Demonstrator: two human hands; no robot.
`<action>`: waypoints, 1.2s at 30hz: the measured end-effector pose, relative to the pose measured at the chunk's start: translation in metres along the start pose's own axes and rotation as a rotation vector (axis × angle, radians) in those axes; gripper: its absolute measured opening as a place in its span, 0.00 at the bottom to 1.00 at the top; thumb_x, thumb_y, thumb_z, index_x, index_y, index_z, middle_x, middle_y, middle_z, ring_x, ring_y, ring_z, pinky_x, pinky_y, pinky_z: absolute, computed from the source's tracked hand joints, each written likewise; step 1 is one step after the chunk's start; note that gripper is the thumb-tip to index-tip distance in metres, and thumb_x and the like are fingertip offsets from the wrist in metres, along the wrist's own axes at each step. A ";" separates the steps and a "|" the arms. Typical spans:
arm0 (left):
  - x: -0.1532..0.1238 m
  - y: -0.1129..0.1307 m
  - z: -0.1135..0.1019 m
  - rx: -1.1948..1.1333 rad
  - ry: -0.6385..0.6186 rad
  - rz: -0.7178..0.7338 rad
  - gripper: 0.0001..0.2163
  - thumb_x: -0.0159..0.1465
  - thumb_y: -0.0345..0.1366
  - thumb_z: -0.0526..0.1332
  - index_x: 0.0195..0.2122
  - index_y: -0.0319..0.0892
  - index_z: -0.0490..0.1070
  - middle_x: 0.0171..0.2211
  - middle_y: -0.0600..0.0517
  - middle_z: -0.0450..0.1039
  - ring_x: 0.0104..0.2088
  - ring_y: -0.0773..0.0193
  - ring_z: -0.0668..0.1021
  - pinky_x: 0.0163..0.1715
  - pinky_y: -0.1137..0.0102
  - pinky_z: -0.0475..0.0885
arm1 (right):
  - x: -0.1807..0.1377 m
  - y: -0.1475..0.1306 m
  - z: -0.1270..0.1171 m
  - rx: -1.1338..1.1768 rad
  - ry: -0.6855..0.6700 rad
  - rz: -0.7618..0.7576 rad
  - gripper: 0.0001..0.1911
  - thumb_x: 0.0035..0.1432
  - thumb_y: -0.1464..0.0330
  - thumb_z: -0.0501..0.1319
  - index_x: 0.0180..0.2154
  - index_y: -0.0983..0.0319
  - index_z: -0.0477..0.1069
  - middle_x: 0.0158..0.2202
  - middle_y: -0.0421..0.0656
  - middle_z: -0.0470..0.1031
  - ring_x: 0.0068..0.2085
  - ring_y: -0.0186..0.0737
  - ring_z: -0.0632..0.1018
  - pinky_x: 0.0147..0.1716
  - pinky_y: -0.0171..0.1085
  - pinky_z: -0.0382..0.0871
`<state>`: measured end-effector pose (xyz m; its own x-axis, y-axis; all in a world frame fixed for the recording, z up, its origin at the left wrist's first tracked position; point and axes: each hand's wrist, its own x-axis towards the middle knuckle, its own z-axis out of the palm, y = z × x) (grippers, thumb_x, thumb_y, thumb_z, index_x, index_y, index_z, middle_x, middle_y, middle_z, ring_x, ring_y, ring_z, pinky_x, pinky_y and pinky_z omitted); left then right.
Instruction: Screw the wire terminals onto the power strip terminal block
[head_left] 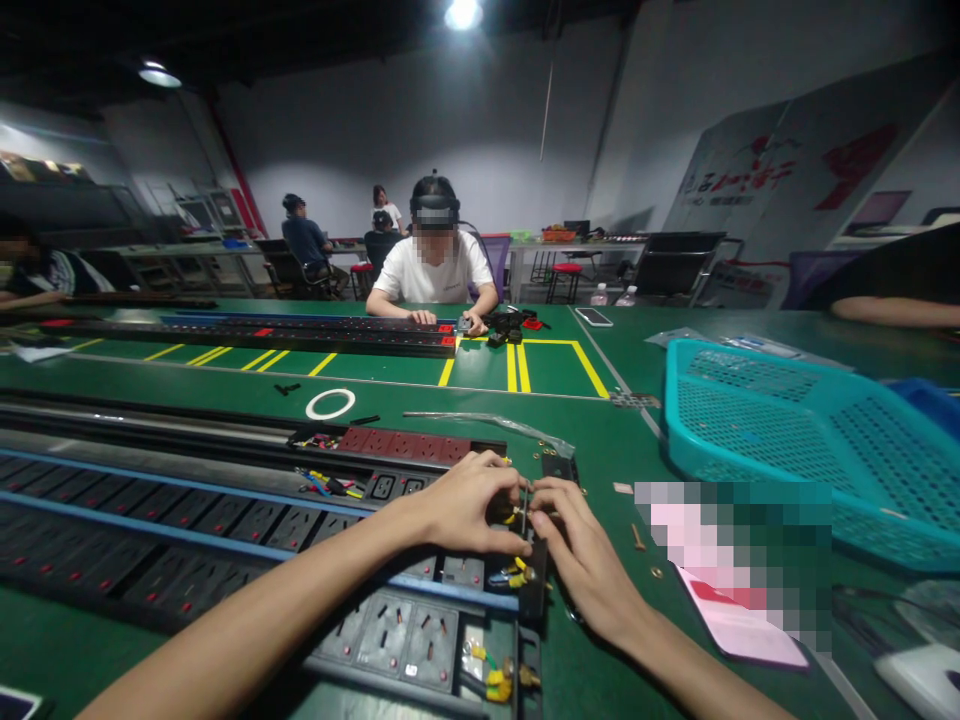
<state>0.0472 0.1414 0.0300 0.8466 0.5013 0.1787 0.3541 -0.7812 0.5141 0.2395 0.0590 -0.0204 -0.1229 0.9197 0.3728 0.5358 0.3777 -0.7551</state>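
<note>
Several long power strips (247, 525) with rows of black sockets lie side by side in front of me. At their right ends, yellow-sleeved wire terminals (517, 575) show in the open channels. My left hand (476, 500) reaches over the strips, with thumb and fingers pinched on a black end cap (534, 565) at the end of one strip. From the other side, my right hand (585, 550) presses its bent fingers against the same cap. The fingers hide most of the spot where cap and strip meet. A nearer strip (390, 635) has its wired end exposed.
A teal basket (697, 440) stands at the right, beside a pink phone (757, 630). A screw (637, 537) and small brass rings lie near my right hand. A white tape ring (330, 404) lies beyond the strips. Across the table, a person (442, 265) handles another strip (360, 338).
</note>
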 end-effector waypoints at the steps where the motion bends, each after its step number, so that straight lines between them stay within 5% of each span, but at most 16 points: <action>1: 0.000 -0.001 0.000 0.001 0.002 0.000 0.20 0.53 0.47 0.74 0.37 0.42 0.68 0.42 0.48 0.73 0.49 0.49 0.72 0.49 0.60 0.67 | 0.000 -0.001 -0.001 0.011 -0.005 -0.008 0.10 0.71 0.62 0.50 0.41 0.56 0.68 0.50 0.47 0.68 0.53 0.47 0.74 0.51 0.45 0.71; 36: -0.001 0.007 -0.004 0.015 0.004 -0.026 0.19 0.54 0.44 0.75 0.38 0.41 0.69 0.41 0.48 0.71 0.48 0.50 0.72 0.47 0.62 0.67 | -0.001 -0.005 -0.004 0.094 -0.064 0.033 0.14 0.73 0.60 0.45 0.42 0.57 0.66 0.52 0.46 0.63 0.56 0.45 0.69 0.57 0.44 0.60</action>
<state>0.0475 0.1371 0.0362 0.8356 0.5227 0.1691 0.3813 -0.7735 0.5063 0.2406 0.0559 -0.0148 -0.1613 0.9357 0.3136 0.4600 0.3524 -0.8150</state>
